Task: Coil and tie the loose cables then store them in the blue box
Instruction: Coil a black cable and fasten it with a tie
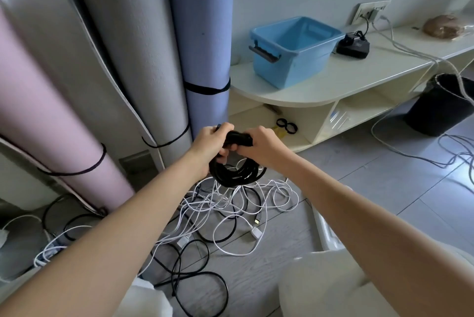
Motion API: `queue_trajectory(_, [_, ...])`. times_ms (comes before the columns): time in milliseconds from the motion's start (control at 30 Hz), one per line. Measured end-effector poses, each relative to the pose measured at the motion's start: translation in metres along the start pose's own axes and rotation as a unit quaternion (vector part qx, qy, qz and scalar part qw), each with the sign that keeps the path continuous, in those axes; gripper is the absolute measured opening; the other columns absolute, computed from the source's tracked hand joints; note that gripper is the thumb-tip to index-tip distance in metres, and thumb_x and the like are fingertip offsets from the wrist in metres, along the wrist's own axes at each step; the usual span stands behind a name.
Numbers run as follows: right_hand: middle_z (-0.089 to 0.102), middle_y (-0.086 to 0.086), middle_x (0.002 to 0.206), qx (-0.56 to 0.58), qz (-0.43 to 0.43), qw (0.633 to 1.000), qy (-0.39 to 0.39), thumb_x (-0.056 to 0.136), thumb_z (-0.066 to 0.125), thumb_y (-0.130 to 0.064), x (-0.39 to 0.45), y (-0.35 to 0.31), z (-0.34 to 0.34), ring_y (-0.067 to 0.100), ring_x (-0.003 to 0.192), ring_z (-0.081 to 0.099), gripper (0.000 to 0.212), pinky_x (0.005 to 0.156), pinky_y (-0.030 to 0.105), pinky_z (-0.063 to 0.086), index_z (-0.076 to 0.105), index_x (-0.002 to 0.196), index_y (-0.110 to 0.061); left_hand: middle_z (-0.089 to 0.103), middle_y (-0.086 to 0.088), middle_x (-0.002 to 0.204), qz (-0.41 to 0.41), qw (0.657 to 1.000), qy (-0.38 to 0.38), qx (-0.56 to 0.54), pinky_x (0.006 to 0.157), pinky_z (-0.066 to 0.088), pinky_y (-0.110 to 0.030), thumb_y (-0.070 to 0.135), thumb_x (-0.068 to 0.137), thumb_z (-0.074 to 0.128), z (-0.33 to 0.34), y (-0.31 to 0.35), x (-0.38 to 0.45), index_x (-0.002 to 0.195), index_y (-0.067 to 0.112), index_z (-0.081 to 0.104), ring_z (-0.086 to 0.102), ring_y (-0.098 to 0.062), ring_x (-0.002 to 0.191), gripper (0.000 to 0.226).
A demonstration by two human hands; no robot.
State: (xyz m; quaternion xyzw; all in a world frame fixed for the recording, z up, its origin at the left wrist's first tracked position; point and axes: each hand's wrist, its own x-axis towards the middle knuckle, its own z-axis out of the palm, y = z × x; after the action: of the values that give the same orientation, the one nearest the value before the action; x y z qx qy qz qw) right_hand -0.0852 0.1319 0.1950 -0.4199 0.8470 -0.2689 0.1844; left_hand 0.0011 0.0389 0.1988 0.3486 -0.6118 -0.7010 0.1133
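Both hands are on the black cable coil (237, 173), left hand (213, 143) and right hand (261, 144) gripping its top, looks like the tying step. Next up is probably cinching it, then dropping it in the blue box (292, 60) on the shelf (359, 78). Loose cables (230, 214) cover the floor.

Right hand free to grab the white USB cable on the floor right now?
Probably not yet. The right hand and left hand both grip the black coil. The white USB cable lies uncovered below, so releasing the coil should clear it.
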Motion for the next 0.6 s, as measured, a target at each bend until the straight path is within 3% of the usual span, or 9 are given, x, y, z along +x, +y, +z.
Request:
queue_trajectory(100, [0.047,-0.003,0.052,0.047,0.029,0.998,-0.016,0.083,0.063,-0.015,0.013,0.017,0.014,0.009,0.048,0.042,0.028,0.04,0.013,0.03,0.051,0.058,-0.014,0.052,-0.002,0.053,-0.034,0.998,-0.054,-0.003,0.034,0.022,-0.011,0.022,0.093,0.051,-0.005,-0.009,0.014,0.089,0.011,0.053,0.03,-0.003,0.032,0.011])
queue_trajectory(200, [0.051,-0.001,0.057,0.072,0.031,0.996,-0.052,0.083,0.063,-0.015,0.027,0.037,0.035,0.006,0.05,0.043,0.012,0.044,0.013,0.032,0.06,0.072,-0.011,0.049,-0.002,0.058,-0.077,0.993,-0.088,0.01,0.033,0.022,-0.012,0.026,0.089,0.061,-0.008,-0.028,0.035,0.08,0.016,0.054,0.029,-0.001,0.033,0.015])
queue_trajectory(300, [0.052,0.0,0.064,0.107,0.011,0.991,-0.085,0.084,0.064,-0.016,0.04,0.053,0.046,0.005,0.053,0.042,0.008,0.051,0.015,0.032,0.063,0.083,-0.008,0.046,-0.003,0.06,-0.08,0.995,-0.059,0.027,0.033,0.02,-0.011,0.023,0.088,0.062,-0.006,-0.044,0.055,0.074,0.018,0.051,0.028,0.0,0.031,0.019])
queue_trajectory(367, [0.057,0.001,0.076,0.152,0.023,0.973,-0.172,0.086,0.064,-0.021,0.053,0.064,0.043,0.006,0.063,0.048,0.012,0.059,0.017,0.037,0.063,0.094,-0.012,0.044,-0.002,0.06,-0.085,0.995,-0.037,0.03,0.033,0.02,-0.012,0.022,0.089,0.061,-0.006,-0.057,0.073,0.072,0.019,0.05,0.028,0.0,0.03,0.02])
queue_trajectory(433, [0.065,0.006,0.104,0.267,0.09,0.931,-0.231,0.089,0.06,-0.025,0.068,0.084,0.033,0.01,0.086,0.056,0.025,0.078,0.024,0.047,0.059,0.112,-0.016,0.044,-0.001,0.06,-0.091,0.995,-0.019,0.034,0.034,0.021,-0.012,0.022,0.088,0.061,-0.008,-0.068,0.088,0.072,0.02,0.048,0.029,0.0,0.031,0.021])
queue_trajectory(467, [0.063,0.011,0.118,0.325,0.135,0.911,-0.215,0.09,0.058,-0.023,0.082,0.098,0.034,0.014,0.096,0.056,0.028,0.086,0.029,0.048,0.058,0.116,-0.014,0.044,-0.002,0.06,-0.096,0.995,-0.008,0.04,0.034,0.021,-0.012,0.021,0.088,0.061,-0.011,-0.076,0.1,0.073,0.02,0.048,0.028,0.0,0.03,0.021])
queue_trajectory(500, [0.059,0.016,0.125,0.33,0.167,0.914,-0.166,0.091,0.056,-0.02,0.092,0.11,0.034,0.02,0.101,0.057,0.028,0.088,0.033,0.048,0.058,0.117,-0.009,0.043,-0.002,0.06,-0.1,0.994,-0.005,0.045,0.034,0.02,-0.012,0.019,0.088,0.061,-0.013,-0.081,0.105,0.073,0.019,0.047,0.028,0.0,0.029,0.021])
queue_trajectory(533, [0.057,0.019,0.127,0.26,0.184,0.941,-0.112,0.093,0.053,-0.015,0.1,0.119,0.035,0.026,0.106,0.057,0.027,0.09,0.035,0.047,0.058,0.117,-0.004,0.043,-0.003,0.06,-0.102,0.993,-0.009,0.051,0.033,0.019,-0.012,0.018,0.089,0.06,-0.013,-0.084,0.108,0.074,0.018,0.046,0.027,0.0,0.029,0.021])
queue_trajectory(600, [0.055,0.021,0.128,0.016,0.18,0.98,-0.085,0.094,0.044,-0.007,0.129,0.141,0.054,0.034,0.115,0.053,0.031,0.096,0.037,0.044,0.058,0.121,0.001,0.042,-0.004,0.062,-0.112,0.992,-0.021,0.061,0.033,0.019,-0.013,0.017,0.089,0.06,-0.012,-0.098,0.122,0.075,0.017,0.045,0.026,0.0,0.03,0.02])
